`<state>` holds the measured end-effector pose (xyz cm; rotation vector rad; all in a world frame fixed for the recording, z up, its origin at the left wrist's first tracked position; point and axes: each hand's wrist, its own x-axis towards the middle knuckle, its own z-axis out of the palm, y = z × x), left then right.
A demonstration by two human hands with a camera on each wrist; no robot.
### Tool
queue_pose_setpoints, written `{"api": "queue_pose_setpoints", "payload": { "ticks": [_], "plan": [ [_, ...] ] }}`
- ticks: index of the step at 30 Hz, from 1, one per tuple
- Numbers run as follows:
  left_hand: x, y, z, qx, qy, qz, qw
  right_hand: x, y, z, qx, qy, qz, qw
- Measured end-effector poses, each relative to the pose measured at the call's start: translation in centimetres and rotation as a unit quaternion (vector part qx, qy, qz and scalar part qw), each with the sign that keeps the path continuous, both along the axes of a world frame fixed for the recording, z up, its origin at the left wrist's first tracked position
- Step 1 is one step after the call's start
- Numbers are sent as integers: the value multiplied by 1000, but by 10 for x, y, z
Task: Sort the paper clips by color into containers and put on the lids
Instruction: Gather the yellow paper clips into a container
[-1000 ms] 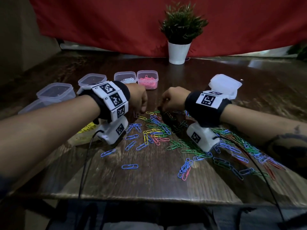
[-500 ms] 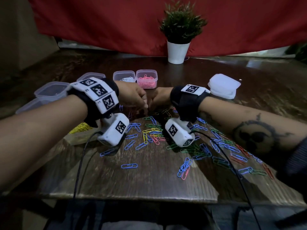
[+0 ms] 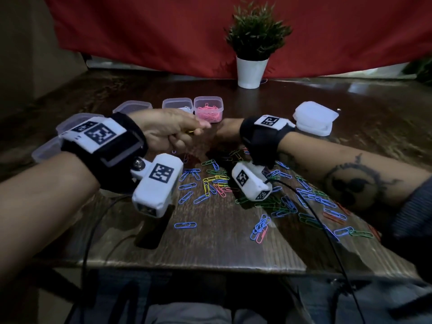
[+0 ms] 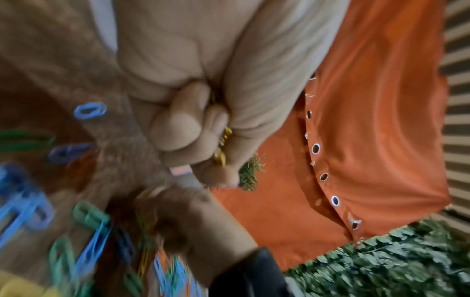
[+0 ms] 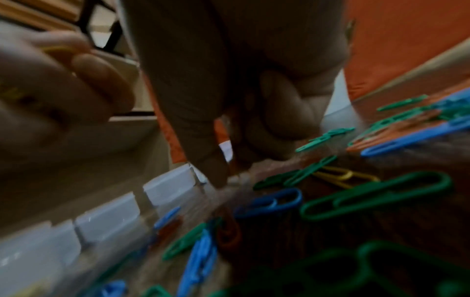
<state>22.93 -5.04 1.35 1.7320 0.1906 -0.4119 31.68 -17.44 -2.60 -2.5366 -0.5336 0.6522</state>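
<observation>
Backdrop: red cloth (image 3: pixel 140 31) hangs behind a dark wooden bench (image 3: pixel 210 249), its grain worn and glossy, with a potted plant (image 3: pixel 253 45) at the far edge.
Task's thing: yellow paper clips (image 4: pixel 222 140), thin bent wire with a smooth coating, bunched in the left hand (image 3: pixel 170 132); a glint of yellow shows between its curled fingers in both the head and left wrist views.
Left grip: closed in a fist around those yellow clips, thumb pressed over them, raised above the bench.
Right grip: the right hand (image 3: pixel 228 134) is down at the far edge of the loose pile; the wrist view shows its fingers (image 5: pixel 213 164) reaching to the bench surface, but blur hides whether they pinch anything, so I cannot tell.
Key relation: the open clear containers (image 3: pixel 132 107) lie to the left and beyond the left hand, which is the nearer one to them; from the head view I cannot tell which one takes yellow.
Loose pile: blue, green, yellow and red clips (image 3: pixel 217 181) scattered flat, lying at all angles, between and nearer than the two hands; some overlap and will likely drag a neighbour when lifted.
Sorted so far: pink clips fill one container (image 3: pixel 208 109); just beside it another (image 3: pixel 177 105) holds white ones.
Lids: a stack of translucent white lids (image 3: pixel 314 121) lies well right, nearer the right hand, none fitted yet.
</observation>
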Motion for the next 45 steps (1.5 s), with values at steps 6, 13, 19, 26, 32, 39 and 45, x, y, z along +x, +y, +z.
{"api": "queue_pose_setpoints", "payload": {
  "ticks": [6,13,19,26,32,39,45],
  "plan": [
    [-14,-4,-14,322,-94,-180,925,-6,-43,19,207,178,-136,952],
    [-15,-24,-23,592,-175,-308,724,-48,-64,25,125,53,-46,990],
    [-9,-19,-27,551,-136,-312,762,-67,-32,10,-78,-103,133,983],
    [-10,-4,-28,491,-91,-296,814,-65,-24,-3,-98,-125,122,980],
    [-18,14,-12,364,-52,-261,893,-58,-36,-2,-2,30,36,999],
    [-40,22,-20,192,8,-183,964,-64,-48,1,108,155,-14,982],
    [-47,16,-23,140,31,-151,978,-72,-54,7,157,160,-69,972]
  ]
}}
